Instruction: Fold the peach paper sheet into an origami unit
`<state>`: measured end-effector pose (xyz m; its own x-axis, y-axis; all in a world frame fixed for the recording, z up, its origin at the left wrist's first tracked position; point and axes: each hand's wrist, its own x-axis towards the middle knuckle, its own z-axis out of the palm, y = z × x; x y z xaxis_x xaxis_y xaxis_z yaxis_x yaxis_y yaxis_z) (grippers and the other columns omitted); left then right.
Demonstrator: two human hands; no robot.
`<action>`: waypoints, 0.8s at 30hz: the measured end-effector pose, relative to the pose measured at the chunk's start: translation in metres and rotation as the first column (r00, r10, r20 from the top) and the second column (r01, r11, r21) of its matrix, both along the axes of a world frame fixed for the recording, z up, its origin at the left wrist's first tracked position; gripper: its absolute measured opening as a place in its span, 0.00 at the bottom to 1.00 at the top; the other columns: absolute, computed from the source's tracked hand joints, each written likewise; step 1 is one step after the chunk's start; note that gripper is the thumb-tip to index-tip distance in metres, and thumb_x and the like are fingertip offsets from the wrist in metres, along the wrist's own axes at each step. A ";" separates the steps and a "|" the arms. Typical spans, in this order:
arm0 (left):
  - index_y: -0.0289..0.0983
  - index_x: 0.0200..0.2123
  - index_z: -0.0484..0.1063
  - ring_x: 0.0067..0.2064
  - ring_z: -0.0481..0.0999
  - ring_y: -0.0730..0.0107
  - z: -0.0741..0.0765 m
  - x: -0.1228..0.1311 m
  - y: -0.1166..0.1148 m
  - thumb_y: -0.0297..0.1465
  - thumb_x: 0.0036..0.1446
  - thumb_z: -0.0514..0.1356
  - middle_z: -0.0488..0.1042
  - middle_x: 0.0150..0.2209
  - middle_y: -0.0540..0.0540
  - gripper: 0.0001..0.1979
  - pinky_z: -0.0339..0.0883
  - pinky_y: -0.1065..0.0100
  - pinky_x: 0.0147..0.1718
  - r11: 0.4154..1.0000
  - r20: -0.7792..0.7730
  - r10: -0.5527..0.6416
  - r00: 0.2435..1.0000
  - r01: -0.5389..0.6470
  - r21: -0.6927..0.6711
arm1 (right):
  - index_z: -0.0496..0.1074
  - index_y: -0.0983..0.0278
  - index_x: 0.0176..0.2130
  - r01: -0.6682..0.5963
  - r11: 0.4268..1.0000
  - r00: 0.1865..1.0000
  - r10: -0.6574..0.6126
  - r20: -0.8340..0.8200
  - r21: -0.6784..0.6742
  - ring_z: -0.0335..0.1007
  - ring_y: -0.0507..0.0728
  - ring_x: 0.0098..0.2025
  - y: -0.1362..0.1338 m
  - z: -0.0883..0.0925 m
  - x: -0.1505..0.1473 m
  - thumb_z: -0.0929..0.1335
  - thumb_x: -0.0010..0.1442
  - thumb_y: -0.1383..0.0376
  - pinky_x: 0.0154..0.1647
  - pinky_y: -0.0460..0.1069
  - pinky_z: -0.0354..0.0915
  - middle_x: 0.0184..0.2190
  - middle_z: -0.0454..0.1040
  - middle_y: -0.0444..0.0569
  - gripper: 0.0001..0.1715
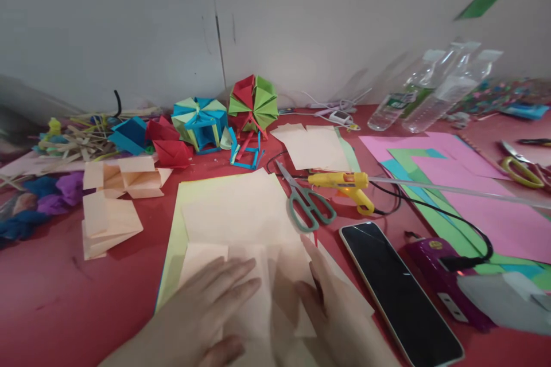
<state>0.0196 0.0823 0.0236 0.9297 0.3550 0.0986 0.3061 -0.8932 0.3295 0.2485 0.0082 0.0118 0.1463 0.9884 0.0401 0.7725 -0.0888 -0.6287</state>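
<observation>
A creased, peach-coloured sheet of paper (249, 309) lies in front of me, its folds standing slightly up. My left hand (215, 298) rests on its left part, fingers stretched out and flat. At the right side my right hand (331, 304) touches the sheet, index finger extended and thumb apart. A small red bit shows by that fingertip; I cannot make out what it is. Under the sheet is a stack of peach and yellow paper (232, 200). Grey-green scissors (307, 206) lie just beyond my right fingertips, partly over the stack.
A yellow glue gun (342, 183) and a phone (400, 295) lie to the right, near a purple power strip (447, 281) and pink sheets (486, 200). Folded peach pieces (109, 221) lie left. Paper models (253, 103) and plastic bottles (443, 92) stand by the wall.
</observation>
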 end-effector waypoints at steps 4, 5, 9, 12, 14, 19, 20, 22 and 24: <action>0.41 0.51 0.66 0.48 0.72 0.61 0.013 -0.002 0.004 0.31 0.57 0.57 0.71 0.50 0.44 0.17 0.71 0.63 0.41 0.986 -0.177 0.116 0.977 -0.135 -0.099 | 0.49 0.67 0.62 -0.086 0.989 0.986 0.101 0.131 -0.118 0.72 0.58 0.25 0.014 0.012 0.006 0.59 0.56 0.67 0.22 0.49 0.66 0.26 0.74 0.49 0.35; 0.41 0.50 0.66 0.46 0.73 0.61 0.013 0.001 0.004 0.30 0.56 0.58 0.73 0.48 0.45 0.17 0.71 0.63 0.40 0.983 -0.182 0.128 0.975 -0.149 -0.106 | 0.48 0.67 0.62 -0.040 0.995 0.986 0.054 0.158 -0.089 0.72 0.58 0.26 0.016 0.014 0.005 0.59 0.56 0.67 0.24 0.49 0.67 0.27 0.74 0.49 0.35; 0.40 0.57 0.58 0.60 0.56 0.51 0.008 0.015 0.004 0.39 0.49 0.63 0.57 0.61 0.42 0.33 0.57 0.51 0.55 0.999 -0.087 0.030 0.996 -0.031 -0.014 | 0.52 0.61 0.60 0.110 0.992 0.981 -0.118 0.154 0.061 0.74 0.56 0.32 0.013 0.006 -0.002 0.61 0.56 0.65 0.28 0.48 0.70 0.38 0.73 0.51 0.33; 0.35 0.61 0.51 0.60 0.56 0.52 0.003 0.020 0.004 0.53 0.46 0.59 0.54 0.62 0.40 0.44 0.54 0.53 0.57 0.999 -0.094 -0.026 0.995 0.022 -0.039 | 0.58 0.62 0.55 0.129 0.987 0.974 -0.144 0.176 0.094 0.74 0.55 0.28 0.006 -0.002 -0.003 0.63 0.55 0.62 0.23 0.47 0.69 0.35 0.73 0.49 0.28; 0.37 0.58 0.56 0.54 0.64 0.54 0.001 0.022 0.003 0.54 0.48 0.56 0.64 0.57 0.41 0.39 0.61 0.56 0.51 0.998 -0.119 0.038 0.992 -0.043 -0.041 | 0.59 0.63 0.54 0.120 0.985 0.972 -0.141 0.189 0.122 0.74 0.55 0.27 0.004 -0.004 -0.005 0.62 0.56 0.62 0.22 0.46 0.69 0.32 0.73 0.48 0.26; 0.38 0.56 0.59 0.54 0.64 0.57 -0.007 0.024 -0.001 0.40 0.56 0.57 0.65 0.55 0.43 0.26 0.60 0.58 0.52 0.991 -0.124 0.130 0.984 -0.126 0.036 | 0.58 0.63 0.56 0.032 0.965 0.986 -0.072 0.148 0.259 0.74 0.54 0.31 0.003 -0.008 -0.017 0.59 0.60 0.66 0.26 0.45 0.71 0.33 0.73 0.49 0.24; 0.36 0.58 0.57 0.58 0.59 0.57 -0.008 0.024 -0.001 0.38 0.56 0.57 0.61 0.59 0.43 0.27 0.55 0.58 0.56 0.992 -0.113 0.121 0.986 -0.116 0.050 | 0.57 0.62 0.57 -0.012 0.951 0.986 -0.041 0.162 0.309 0.75 0.54 0.32 0.001 -0.010 -0.020 0.59 0.60 0.66 0.26 0.45 0.71 0.35 0.73 0.50 0.25; 0.34 0.61 0.51 0.64 0.47 0.57 -0.010 0.023 0.000 0.34 0.55 0.56 0.50 0.65 0.44 0.32 0.43 0.57 0.61 0.994 -0.107 0.103 0.989 -0.097 0.055 | 0.54 0.63 0.59 -0.107 0.930 0.976 0.030 0.218 0.351 0.74 0.57 0.37 -0.005 -0.014 -0.023 0.59 0.61 0.67 0.29 0.48 0.72 0.39 0.74 0.53 0.27; 0.34 0.62 0.46 0.66 0.39 0.57 -0.010 0.023 0.002 0.31 0.52 0.55 0.42 0.66 0.47 0.35 0.37 0.56 0.62 0.995 -0.116 0.096 0.989 -0.094 0.026 | 0.53 0.63 0.60 -0.115 0.914 0.965 0.009 0.263 0.389 0.74 0.58 0.37 -0.012 -0.018 -0.023 0.60 0.61 0.67 0.31 0.49 0.73 0.40 0.75 0.54 0.29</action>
<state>0.0424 0.0843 0.0139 0.8975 0.4411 -0.0007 0.4250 -0.8643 0.2689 0.2256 -0.0040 -0.0060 0.0182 0.8887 0.4581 0.9042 0.1809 -0.3870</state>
